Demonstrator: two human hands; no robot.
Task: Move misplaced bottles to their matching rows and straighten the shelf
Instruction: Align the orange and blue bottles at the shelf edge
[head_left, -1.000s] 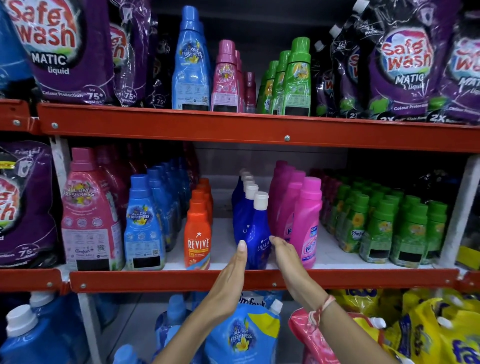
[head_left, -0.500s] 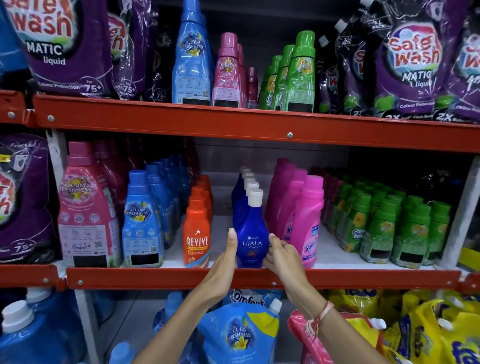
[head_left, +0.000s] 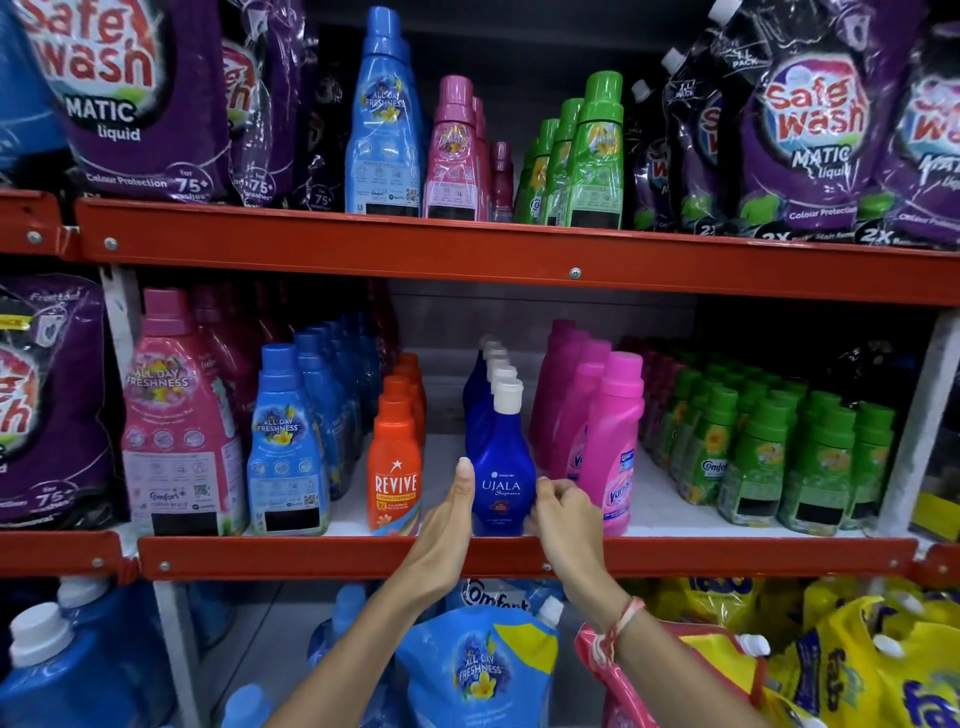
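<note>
A dark blue Ujala bottle (head_left: 503, 470) with a white cap stands upright at the front of its row on the middle shelf (head_left: 337, 555), label facing me. My left hand (head_left: 451, 525) lies flat against its left side, fingers straight. My right hand (head_left: 563, 519) has curled fingers touching its right side. An orange Revive row (head_left: 395, 467) stands to the left and a pink Vanish row (head_left: 613, 447) to the right.
Blue (head_left: 288, 441) and large pink (head_left: 179, 421) fabric conditioner bottles fill the left of the middle shelf, green ones (head_left: 758, 447) the right. The top shelf holds blue, pink and green bottles and purple Safewash pouches (head_left: 130, 98). Refill pouches (head_left: 478, 670) sit below.
The front Ujala bottle has been turned between both hands, so its label now faces forward. The hands stay on either side of it. The view has shifted slightly.
</note>
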